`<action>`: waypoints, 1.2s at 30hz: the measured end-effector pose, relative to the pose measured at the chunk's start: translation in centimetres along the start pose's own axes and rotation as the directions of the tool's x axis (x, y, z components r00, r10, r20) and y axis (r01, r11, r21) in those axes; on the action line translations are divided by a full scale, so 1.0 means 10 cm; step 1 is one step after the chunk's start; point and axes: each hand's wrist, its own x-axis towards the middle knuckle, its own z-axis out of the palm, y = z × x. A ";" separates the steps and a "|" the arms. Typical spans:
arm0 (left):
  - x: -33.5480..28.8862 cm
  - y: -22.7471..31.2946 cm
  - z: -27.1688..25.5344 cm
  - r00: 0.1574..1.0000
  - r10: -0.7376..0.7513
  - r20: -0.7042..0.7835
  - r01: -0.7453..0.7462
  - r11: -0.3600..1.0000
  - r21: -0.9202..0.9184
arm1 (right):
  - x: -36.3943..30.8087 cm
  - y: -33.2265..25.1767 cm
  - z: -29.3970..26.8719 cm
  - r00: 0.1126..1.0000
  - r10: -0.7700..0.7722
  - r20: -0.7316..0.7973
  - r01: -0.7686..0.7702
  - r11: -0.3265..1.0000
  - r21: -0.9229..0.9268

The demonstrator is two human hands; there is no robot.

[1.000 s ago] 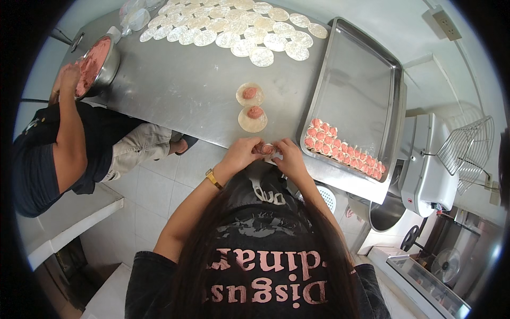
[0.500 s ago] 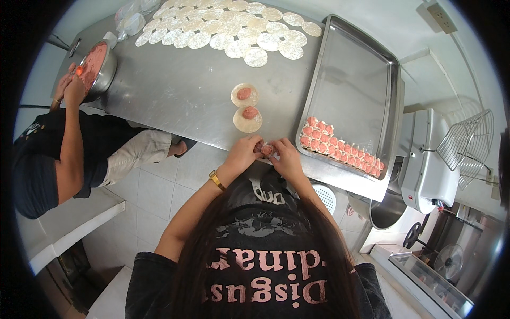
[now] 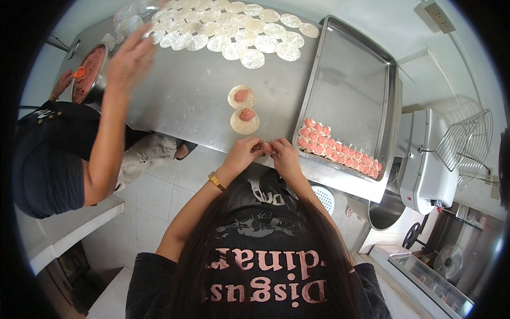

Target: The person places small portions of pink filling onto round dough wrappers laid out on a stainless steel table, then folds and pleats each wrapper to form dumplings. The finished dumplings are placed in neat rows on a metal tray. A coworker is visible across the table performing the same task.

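Between my left hand [image 3: 244, 154] and my right hand [image 3: 287, 156], at the near edge of the steel table [image 3: 180, 95], is a small open-topped dumpling [image 3: 267, 148] with pink meat filling showing. The fingers of both hands close round it from either side; the fingertips are partly hidden. Just beyond my hands lie two round dough wrappers, the nearer wrapper [image 3: 244, 127] and the farther wrapper [image 3: 234, 97], each topped with a lump of pink filling. Right of my hands, the metal tray [image 3: 348, 25] holds rows of finished dumplings [image 3: 340, 151] along its near side.
Many plain floured wrappers [image 3: 252, 58] cover the far side of the table. At the left a co-worker's raised hand [image 3: 130, 64] reaches over the table; the other holds an orange scoop [image 3: 79, 72] at a steel bowl of pink filling [image 3: 91, 69]. A white machine [image 3: 425, 159] stands right.
The co-worker's one hand has left the bowl and swung up toward the plain wrappers, blurred by motion. My hands stay in place, fingers shifting slightly round the dumpling.
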 end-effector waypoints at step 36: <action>-0.22 -0.48 -0.39 0.899 -0.244 -0.363 0.146 0.950 -0.278 | 0.43 1.26 -1.43 0.963 0.219 -0.160 -0.253 0.936 -0.245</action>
